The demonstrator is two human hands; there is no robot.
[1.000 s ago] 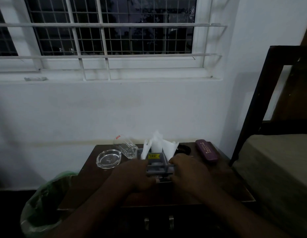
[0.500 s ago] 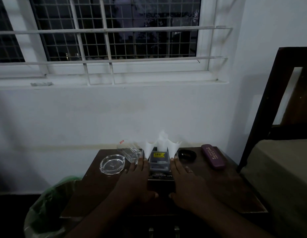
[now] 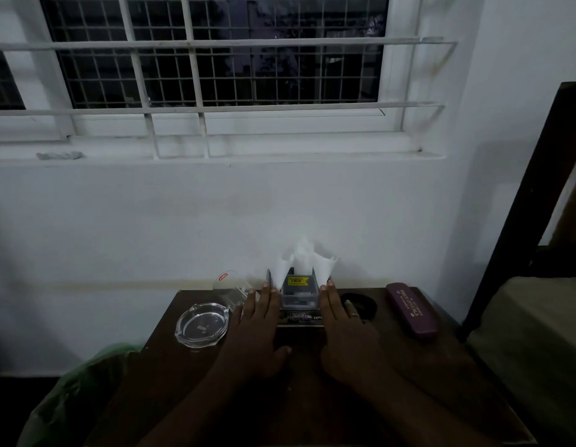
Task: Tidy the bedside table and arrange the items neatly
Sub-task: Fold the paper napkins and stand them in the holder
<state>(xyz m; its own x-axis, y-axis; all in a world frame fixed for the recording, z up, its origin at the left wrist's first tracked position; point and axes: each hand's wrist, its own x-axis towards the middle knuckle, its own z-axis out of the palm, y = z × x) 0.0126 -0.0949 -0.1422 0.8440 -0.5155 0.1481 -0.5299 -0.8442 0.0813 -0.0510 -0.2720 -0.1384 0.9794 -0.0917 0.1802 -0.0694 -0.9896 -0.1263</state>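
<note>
A dark wooden bedside table (image 3: pixel 441 382) stands against the white wall. At its back middle sits a grey tissue box (image 3: pixel 298 298) with a yellow label, and white tissues (image 3: pixel 304 258) fan out of its top. My left hand (image 3: pixel 257 330) lies flat against the box's left side. My right hand (image 3: pixel 344 333), which wears a ring, lies flat against its right side, so the box is held between both palms. A clear glass ashtray (image 3: pixel 201 329) rests left of my left hand. Behind it a clear tumbler (image 3: pixel 235 290) lies on its side.
A small black round object (image 3: pixel 360 304) sits just right of my right hand. A purple spectacle case (image 3: pixel 410 311) lies at the table's right edge. A bin with a green bag (image 3: pixel 70 398) stands at the left. A dark-framed bed (image 3: pixel 538 350) borders the right.
Both hands have slid the tissue box away from me towards the wall, and their fingers have stretched out flat along its sides. The other items have stayed where they were.
</note>
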